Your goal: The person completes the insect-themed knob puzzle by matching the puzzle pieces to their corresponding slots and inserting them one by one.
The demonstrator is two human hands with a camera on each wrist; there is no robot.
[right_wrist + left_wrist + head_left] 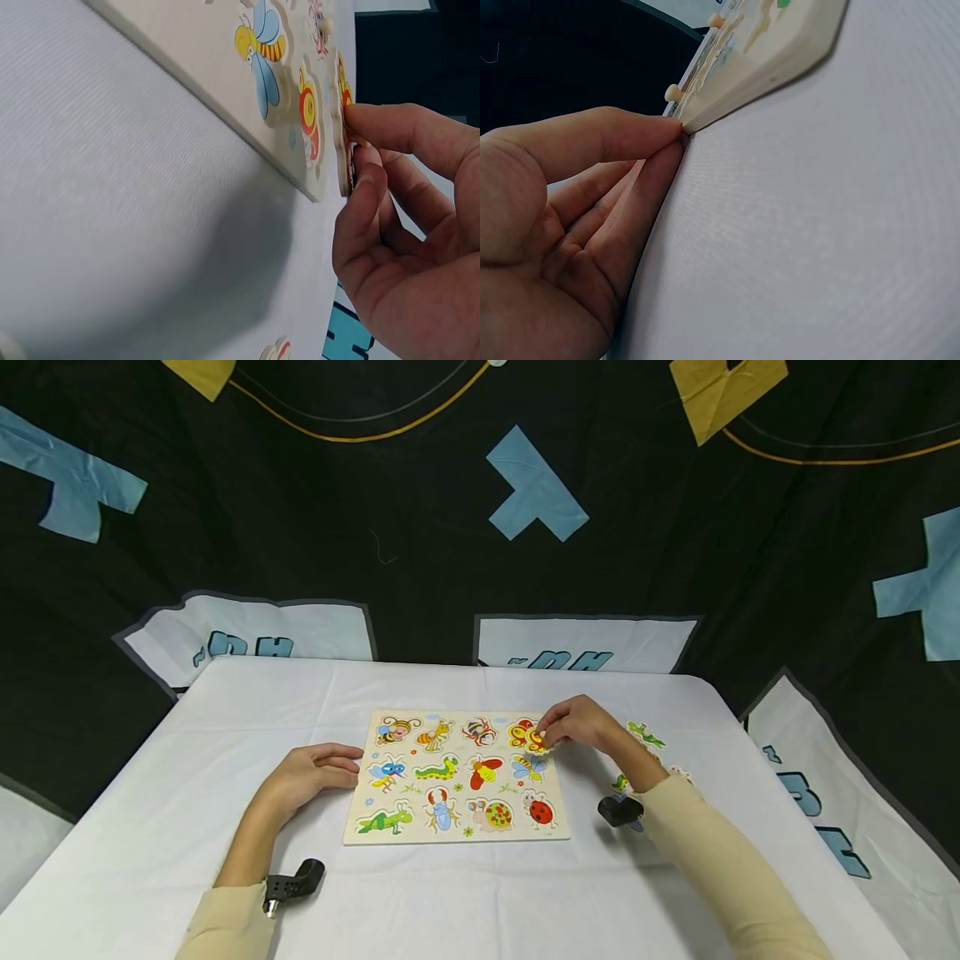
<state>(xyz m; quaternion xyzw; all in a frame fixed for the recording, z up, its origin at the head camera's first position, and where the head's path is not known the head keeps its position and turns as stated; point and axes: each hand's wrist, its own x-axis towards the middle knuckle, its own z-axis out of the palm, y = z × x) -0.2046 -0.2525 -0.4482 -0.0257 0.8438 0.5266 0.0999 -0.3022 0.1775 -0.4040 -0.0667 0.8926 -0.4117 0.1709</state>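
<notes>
My right hand (579, 723) pinches a red and yellow butterfly puzzle piece (341, 127) between thumb and fingers. The piece is raised over the far right corner of a wooden insect puzzle board (457, 839), partly covering the printed butterfly (308, 112) there. At the board's left edge lies my left hand (309, 777), its fingertips touching that edge and its fingers gently bent. In the left wrist view those fingers (637, 139) meet a corner of the board, near a small wooden knob (673, 93). Bee, caterpillar, ladybug and other insect pictures cover the board in rows.
Loose pieces lie right of the board: a green grasshopper-like one (647, 735), a small green one (620, 783), and another (678, 772) partly behind the right forearm. A white cloth (420, 902) covers the table. Black wrist cameras (296, 883) hang at both sleeves.
</notes>
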